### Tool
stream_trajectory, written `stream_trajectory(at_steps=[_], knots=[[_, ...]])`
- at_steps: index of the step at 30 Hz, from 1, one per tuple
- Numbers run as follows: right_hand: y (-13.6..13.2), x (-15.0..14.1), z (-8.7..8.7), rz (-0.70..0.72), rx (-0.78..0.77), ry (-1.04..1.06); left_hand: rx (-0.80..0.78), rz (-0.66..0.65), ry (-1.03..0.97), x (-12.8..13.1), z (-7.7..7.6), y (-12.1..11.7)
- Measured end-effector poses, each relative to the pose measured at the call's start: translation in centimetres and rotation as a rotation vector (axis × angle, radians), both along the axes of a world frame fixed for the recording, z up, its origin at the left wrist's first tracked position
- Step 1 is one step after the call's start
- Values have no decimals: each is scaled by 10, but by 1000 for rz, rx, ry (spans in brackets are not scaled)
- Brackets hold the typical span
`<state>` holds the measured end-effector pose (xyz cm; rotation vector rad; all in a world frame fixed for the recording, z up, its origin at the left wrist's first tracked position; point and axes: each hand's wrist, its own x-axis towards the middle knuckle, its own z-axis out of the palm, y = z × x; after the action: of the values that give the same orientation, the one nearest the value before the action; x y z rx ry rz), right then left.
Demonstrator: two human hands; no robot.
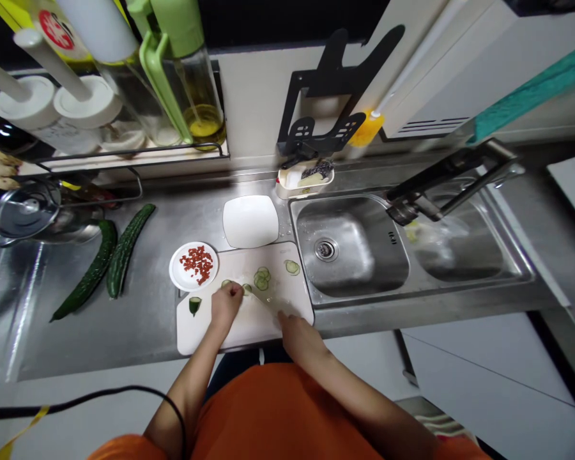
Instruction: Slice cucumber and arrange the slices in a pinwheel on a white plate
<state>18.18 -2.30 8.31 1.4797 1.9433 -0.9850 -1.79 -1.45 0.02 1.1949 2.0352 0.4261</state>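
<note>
On a white cutting board (pixel 211 332) my left hand (pixel 225 305) is curled over a short piece of cucumber (pixel 227 283), pinning it down. My right hand (pixel 294 333) is closed round a knife handle; the blade (pixel 264 301) reaches left toward the cucumber piece. Several thin cucumber slices (pixel 262 278) lie beyond the blade, and one slice (pixel 292 267) sits apart near the board's right edge. A cut cucumber end (pixel 194 305) lies on the board's left side.
A small white plate of red bits (pixel 193 266) and a white square dish (pixel 250 220) sit behind the board. Two whole cucumbers (pixel 106 260) lie to the left. The sink (pixel 352 246) is right of the board. A rack with bottles (pixel 124 96) stands behind.
</note>
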Motion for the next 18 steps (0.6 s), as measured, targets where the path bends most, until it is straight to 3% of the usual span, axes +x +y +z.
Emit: stream_trajectory(at_steps=[11,18], knots=[[3,-5,-2,-19,-1,11,-10,2,1,-1,-2,2],[8,-12,10,-22,-34,-17,-6,-12,6,-2,-4,1]])
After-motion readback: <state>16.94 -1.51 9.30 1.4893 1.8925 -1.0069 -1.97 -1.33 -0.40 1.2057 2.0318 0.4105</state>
